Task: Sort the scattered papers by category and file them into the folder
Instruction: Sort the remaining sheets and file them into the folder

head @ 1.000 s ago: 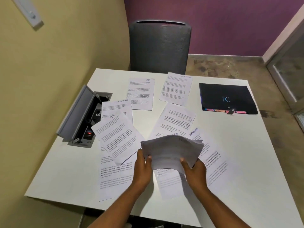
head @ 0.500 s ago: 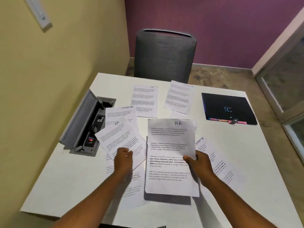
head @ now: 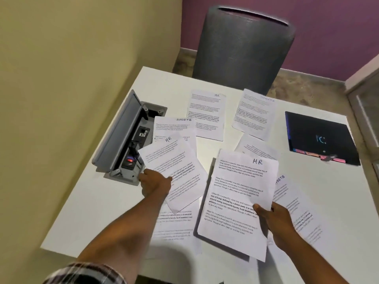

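My right hand [head: 270, 219] grips a stack of sheets headed HR [head: 235, 199] by its right edge, held above the white table [head: 98, 208]. My left hand [head: 154, 181] pinches the left edge of another HR sheet [head: 174, 169] that lies tilted on the table. Under that one lies a sheet headed SPORTS [head: 174, 126]. More printed sheets lie around: an HR sheet [head: 206, 113] and a faintly headed sheet [head: 254, 113] at the far side, a SPORTS sheet [head: 295, 208] under my right wrist. The black folder [head: 320, 138] lies closed at the far right, coloured tabs on its near edge.
An open grey cable box [head: 125, 138] with sockets is sunk into the table's left side, just beyond my left hand. A dark grey chair [head: 242, 50] stands at the far edge. A yellow wall runs close along the left.
My left hand let go of the stack and moved left to the tilted HR sheet. The stack, first held curled in both hands, now hangs flat from my right hand alone.
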A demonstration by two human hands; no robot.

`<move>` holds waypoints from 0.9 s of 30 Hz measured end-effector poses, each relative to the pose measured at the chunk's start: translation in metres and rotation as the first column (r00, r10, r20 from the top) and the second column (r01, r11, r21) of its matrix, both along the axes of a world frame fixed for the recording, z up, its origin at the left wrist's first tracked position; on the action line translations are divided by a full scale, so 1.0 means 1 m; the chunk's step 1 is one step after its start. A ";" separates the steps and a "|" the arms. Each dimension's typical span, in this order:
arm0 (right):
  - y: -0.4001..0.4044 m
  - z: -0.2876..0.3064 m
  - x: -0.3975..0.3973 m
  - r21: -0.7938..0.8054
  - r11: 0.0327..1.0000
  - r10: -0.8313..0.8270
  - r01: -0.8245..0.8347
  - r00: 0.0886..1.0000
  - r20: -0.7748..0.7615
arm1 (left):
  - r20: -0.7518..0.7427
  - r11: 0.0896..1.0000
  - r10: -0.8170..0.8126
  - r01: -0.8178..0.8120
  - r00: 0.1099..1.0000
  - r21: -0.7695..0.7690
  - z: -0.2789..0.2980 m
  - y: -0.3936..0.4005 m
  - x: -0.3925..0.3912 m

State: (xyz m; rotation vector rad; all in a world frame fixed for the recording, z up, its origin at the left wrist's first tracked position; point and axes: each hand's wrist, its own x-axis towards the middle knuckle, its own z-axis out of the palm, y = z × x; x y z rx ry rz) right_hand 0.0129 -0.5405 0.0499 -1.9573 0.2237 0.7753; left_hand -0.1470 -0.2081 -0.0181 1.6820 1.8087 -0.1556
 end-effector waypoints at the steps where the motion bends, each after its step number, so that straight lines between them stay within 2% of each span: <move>1: 0.000 -0.002 0.000 -0.006 1.000 -0.005 0.005 1.000 -0.005 | -0.010 1.000 -0.013 0.013 1.000 0.015 -0.001 0.001 -0.001; 8: 0.008 -0.003 -0.006 -0.015 0.998 -0.055 0.056 0.998 0.030 | 0.037 0.995 -0.098 0.097 0.994 0.032 -0.008 0.013 -0.008; 10: 0.010 -0.003 -0.008 -0.012 0.998 -0.059 0.060 0.997 0.057 | 0.093 0.990 -0.137 0.132 0.986 0.054 -0.012 0.014 -0.012; 12: 0.009 -0.005 -0.009 -0.023 0.997 -0.067 0.070 0.992 0.109 | 0.228 0.990 -0.140 0.128 0.964 0.067 -0.013 0.011 -0.017; 15: 0.007 -0.008 -0.010 -0.044 0.991 -0.119 0.130 0.975 0.188 | 0.438 0.997 -0.077 0.078 0.896 0.017 -0.005 0.003 -0.020; 21: 0.001 -0.004 -0.007 -0.027 0.979 -0.191 0.202 0.955 0.226 | 0.657 0.996 -0.084 0.070 0.749 0.047 0.034 0.002 -0.026; 23: -0.002 -0.002 -0.006 -0.032 0.977 -0.198 0.210 0.955 0.222 | 0.753 0.997 -0.050 0.078 0.656 -0.001 0.056 0.001 -0.027; 25: -0.003 0.003 -0.006 -0.031 0.978 -0.195 0.207 0.955 0.224 | 0.823 0.987 -0.023 0.145 0.568 -0.072 0.076 -0.001 -0.026; 27: -0.006 0.007 -0.005 -0.026 0.981 -0.179 0.190 0.955 0.235 | 0.843 0.970 -0.058 0.229 0.535 -0.079 0.086 -0.003 -0.023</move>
